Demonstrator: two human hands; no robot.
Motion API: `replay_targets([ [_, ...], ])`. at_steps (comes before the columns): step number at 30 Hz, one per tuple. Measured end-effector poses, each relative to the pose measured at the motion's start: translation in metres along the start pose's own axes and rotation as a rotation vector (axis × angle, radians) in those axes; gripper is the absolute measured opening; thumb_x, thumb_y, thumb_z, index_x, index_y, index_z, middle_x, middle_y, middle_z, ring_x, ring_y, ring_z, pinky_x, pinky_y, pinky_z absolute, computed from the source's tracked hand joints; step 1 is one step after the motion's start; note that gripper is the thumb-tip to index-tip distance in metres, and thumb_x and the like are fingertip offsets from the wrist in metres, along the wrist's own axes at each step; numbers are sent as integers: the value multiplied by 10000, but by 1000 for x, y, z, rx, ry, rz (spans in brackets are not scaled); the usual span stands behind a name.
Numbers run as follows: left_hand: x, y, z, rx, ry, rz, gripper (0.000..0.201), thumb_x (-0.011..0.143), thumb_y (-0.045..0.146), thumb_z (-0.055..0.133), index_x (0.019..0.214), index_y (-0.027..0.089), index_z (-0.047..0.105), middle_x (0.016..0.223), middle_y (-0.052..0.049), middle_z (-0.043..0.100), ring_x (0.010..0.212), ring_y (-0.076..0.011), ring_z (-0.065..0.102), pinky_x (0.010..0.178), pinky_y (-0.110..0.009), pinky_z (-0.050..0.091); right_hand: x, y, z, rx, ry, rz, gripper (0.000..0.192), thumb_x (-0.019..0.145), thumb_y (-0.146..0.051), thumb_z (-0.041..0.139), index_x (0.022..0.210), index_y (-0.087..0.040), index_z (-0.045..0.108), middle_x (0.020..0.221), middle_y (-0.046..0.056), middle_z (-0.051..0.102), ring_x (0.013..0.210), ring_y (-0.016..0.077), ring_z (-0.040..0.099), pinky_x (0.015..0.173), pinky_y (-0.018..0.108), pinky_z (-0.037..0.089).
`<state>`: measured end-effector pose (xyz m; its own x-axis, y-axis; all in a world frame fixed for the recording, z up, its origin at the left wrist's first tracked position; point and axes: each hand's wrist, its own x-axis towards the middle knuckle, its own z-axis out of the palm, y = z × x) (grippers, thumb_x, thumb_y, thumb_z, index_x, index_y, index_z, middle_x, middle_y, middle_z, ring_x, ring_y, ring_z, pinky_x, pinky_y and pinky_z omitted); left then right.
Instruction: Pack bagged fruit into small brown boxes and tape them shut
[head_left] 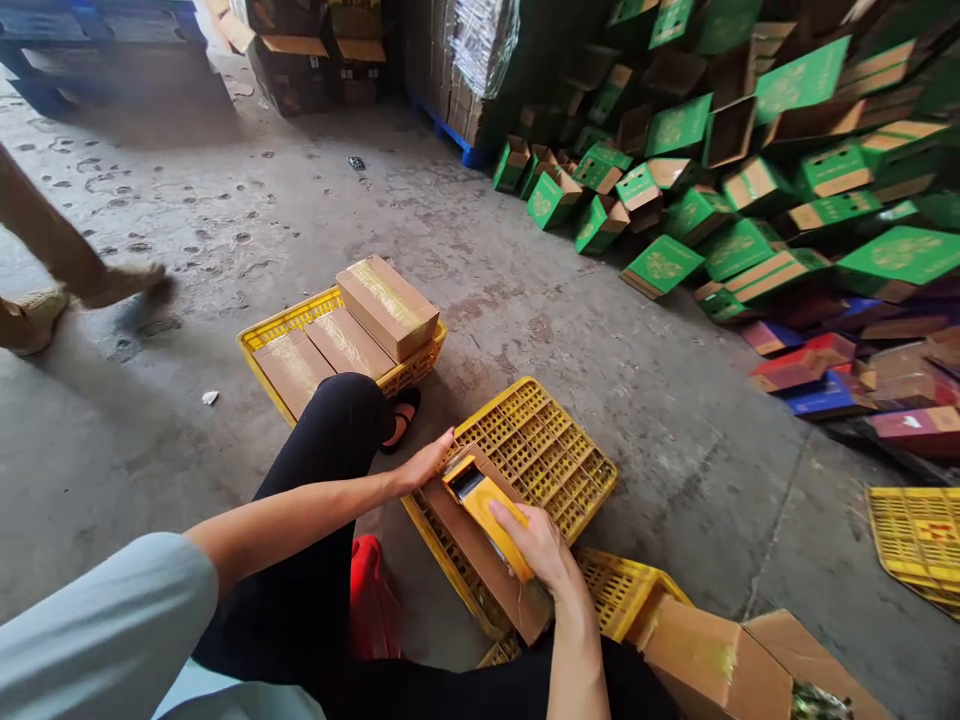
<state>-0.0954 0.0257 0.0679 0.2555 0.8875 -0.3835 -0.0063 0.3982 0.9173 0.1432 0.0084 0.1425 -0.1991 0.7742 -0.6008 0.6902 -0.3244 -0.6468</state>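
While right fingers point(507, 516) grip the tape dispenser point(480, 500) lengthwise along the carton point(480, 560), left fingers point(441, 447), loosely extended, sit at the carton's far end.

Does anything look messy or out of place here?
Yes: the green boxes at upper right lie in a jumbled heap, tipped at odd angles rather than stacked. A small white scrap also lies on the floor. Nothing looks wrong with the tape dispenser in the right hand.
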Motion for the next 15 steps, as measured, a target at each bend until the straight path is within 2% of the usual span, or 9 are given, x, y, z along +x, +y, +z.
replay_targets([
  [3, -14, 1, -7, 40, -117, 220, 831, 1029, 742, 254, 1679, 226, 284, 1686, -86, 376, 1567, -293, 344, 1290, -456, 291, -2, 2, -1, 2, -21, -35, 529, 877, -703, 572, 691, -210, 609, 531, -15, 560, 465, 145, 569, 413, 234, 438],
  [5, -23, -1, -11, 134, -224, 262, 909, 998, 795, 272, 1700, 222, 198, 1733, -82, 258, 1600, -292, 258, 1319, -448, 206, -3, 3, -2, 25, -33, -36, 526, 876, -708, 572, 691, -217, 601, 540, -20, 551, 462, 139, 561, 406, 231, 439],
  [9, -27, -9, -16, 387, -338, 281, 1037, 930, 873, 348, 1710, 236, 97, 1764, -76, 136, 1629, -308, 137, 1325, -462, 137, -5, 4, -5, 69, -36, -1, 499, 881, -695, 586, 706, -228, 590, 552, -22, 556, 463, 136, 572, 417, 225, 464],
  [15, -13, -18, -23, 668, -383, 383, 1264, 790, 832, 680, 1709, 220, 64, 1770, -126, -12, 1621, -405, -49, 1308, -559, 41, -8, 3, -3, 55, 6, 16, 531, 868, -718, 591, 737, -203, 611, 574, -13, 600, 487, 148, 596, 421, 238, 489],
])
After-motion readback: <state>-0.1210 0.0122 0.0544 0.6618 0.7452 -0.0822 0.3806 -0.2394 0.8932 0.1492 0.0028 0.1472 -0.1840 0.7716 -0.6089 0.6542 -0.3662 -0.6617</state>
